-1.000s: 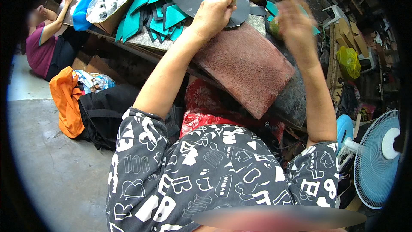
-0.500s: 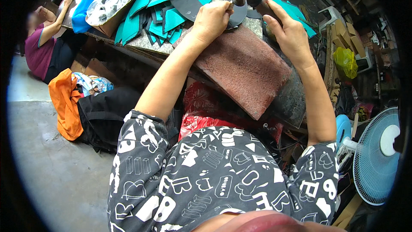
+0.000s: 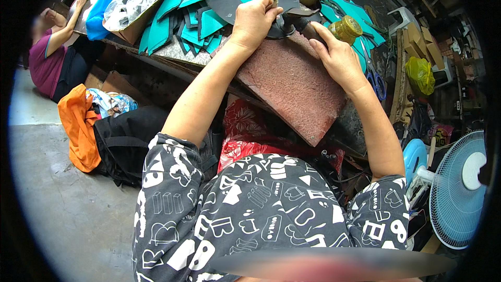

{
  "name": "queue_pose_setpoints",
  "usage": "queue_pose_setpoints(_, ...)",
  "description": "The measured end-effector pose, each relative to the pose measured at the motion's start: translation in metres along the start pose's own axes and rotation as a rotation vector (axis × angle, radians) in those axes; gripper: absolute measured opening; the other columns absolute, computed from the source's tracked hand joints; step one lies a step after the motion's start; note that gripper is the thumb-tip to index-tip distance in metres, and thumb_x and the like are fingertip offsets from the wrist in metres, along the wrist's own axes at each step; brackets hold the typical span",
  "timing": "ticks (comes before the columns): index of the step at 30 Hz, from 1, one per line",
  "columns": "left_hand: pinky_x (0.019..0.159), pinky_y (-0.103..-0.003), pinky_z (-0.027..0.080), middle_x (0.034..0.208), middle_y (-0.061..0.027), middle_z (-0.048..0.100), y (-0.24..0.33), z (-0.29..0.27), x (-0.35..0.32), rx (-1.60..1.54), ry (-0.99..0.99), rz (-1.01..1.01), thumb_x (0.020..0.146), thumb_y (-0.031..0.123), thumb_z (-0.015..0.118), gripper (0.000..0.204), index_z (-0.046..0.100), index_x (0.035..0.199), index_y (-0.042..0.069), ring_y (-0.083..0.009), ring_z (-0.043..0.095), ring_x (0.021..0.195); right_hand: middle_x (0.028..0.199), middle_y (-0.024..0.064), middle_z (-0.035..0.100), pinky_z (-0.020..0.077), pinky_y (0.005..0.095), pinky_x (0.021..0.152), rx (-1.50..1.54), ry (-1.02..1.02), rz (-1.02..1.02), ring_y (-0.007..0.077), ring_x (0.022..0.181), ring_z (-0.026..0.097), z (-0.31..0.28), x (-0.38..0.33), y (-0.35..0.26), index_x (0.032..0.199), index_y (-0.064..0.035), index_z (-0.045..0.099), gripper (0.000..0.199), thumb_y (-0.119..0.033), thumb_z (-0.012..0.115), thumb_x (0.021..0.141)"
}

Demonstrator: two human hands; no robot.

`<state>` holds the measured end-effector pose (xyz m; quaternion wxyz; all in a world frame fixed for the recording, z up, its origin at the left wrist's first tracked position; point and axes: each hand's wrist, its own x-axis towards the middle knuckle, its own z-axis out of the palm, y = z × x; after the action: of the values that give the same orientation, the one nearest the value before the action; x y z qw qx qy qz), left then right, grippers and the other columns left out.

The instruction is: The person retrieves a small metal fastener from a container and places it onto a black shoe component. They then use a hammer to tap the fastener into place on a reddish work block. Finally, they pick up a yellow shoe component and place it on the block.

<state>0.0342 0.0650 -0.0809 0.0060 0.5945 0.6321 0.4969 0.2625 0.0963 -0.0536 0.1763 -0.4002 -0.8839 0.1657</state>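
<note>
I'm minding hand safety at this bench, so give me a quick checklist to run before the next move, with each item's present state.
1. Hammer gripped in the right hand: ok, fingers wrap its handle.
2. Left hand clear of the hammer head: not ok, I'd say; its fingertips look very near the head.
3. What the left hand grips: cannot tell; its curled fingers hide it.
4. Blue-handled scissors clear of the right hand's fingers: ok, they lie to the right, beside the wrist.
5. Yellow jar clear of the right hand: cannot tell; it shows close beyond the knuckles.
</note>
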Motion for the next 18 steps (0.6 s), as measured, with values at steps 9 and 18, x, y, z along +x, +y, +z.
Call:
queue_pose_setpoints(9,0.060,-0.033,0.050,0.073,-0.0147,0.067,-0.0005,0.0010,0.0017,0.059,0.004,0.049,0.088,0.024,0.072,0.026,0.064,0.086,0.000,-0.0201,0.066,0.064,0.097,0.0229,0.069,0.0522,0.0518,0.081,0.025,-0.015,0.002,0.0424,0.094,0.066,-0.0019,-0.0006,-0.0034,0.136,-0.0229,0.050,0.043,-0.043,0.050,0.097)
queue_pose_setpoints(18,0.065,-0.041,0.051,0.077,-0.0181,0.067,-0.0029,0.0049,0.0020,0.001,0.031,-0.057,0.086,0.026,0.072,0.026,0.064,0.084,0.001,-0.0357,0.067,0.072,0.099,0.0215,0.069,0.0517,0.0491,0.082,0.017,-0.012,0.011,0.0413,0.095,0.066,-0.0003,-0.0001,-0.0012,0.136,-0.0208,0.051,0.044,-0.042,0.052,0.097)
